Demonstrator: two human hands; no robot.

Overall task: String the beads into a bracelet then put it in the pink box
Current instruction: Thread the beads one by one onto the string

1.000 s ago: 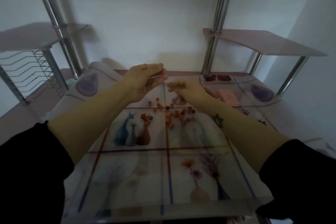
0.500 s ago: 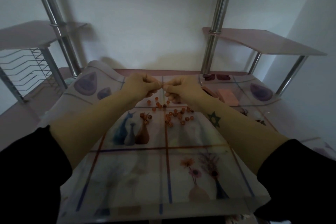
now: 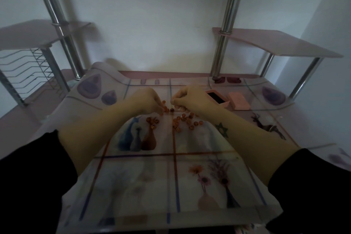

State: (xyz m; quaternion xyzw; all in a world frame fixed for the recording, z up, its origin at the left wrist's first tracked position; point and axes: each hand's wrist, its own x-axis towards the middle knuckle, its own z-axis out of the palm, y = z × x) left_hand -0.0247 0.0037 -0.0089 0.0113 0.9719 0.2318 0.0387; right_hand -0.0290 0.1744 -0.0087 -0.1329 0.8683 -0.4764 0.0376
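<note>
Several small orange beads [image 3: 183, 119] lie loose on the printed tablecloth [image 3: 171, 176] at the middle of the table. My left hand [image 3: 146, 99] is low over the beads with its fingers curled down. My right hand [image 3: 191, 98] is close beside it, thumb and fingers pinched together. A short row of beads [image 3: 168, 109] sits between the two sets of fingertips, apparently on a thin string too faint to make out. The pink box [image 3: 218, 99] stands open with a dark inside, just right of my right hand. Its pink lid [image 3: 238, 100] lies beside it.
Two chrome posts [image 3: 226, 24] rise from the back of the desk, carrying a pink shelf [image 3: 275, 43] at right and another shelf [image 3: 38, 32] at left. A wire rack [image 3: 22, 72] hangs at far left. The table's front edge [image 3: 171, 220] is near me.
Both hands have come down from in front of the wall to the table and now work just above the beads. The pink box, earlier partly hidden by my right hand, shows open.
</note>
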